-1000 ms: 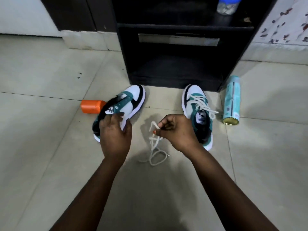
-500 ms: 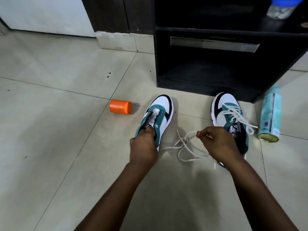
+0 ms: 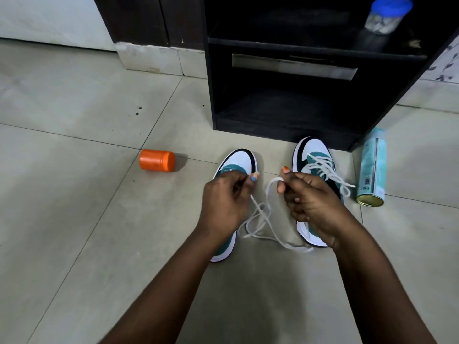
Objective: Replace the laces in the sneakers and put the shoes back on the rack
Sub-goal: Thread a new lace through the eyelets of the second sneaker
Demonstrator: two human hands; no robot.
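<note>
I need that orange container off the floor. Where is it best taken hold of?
The orange container lies on its side on the tiled floor, apart from the shoes. Probably come from above and pinch across its round body near the middle; the ends face sideways.

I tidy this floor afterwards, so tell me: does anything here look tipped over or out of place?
Yes. An orange jar lies on its side on the tiles left of the shoes, and a teal spray can lies toppled beside the black rack, next to the laced sneaker. A loose white lace sprawls between both hands.

Tiled floor (image 3: 74,219): two sneakers (image 3: 244,161), lace (image 3: 260,219), orange jar (image 3: 157,160), can (image 3: 372,170), rack (image 3: 285,108).
</note>
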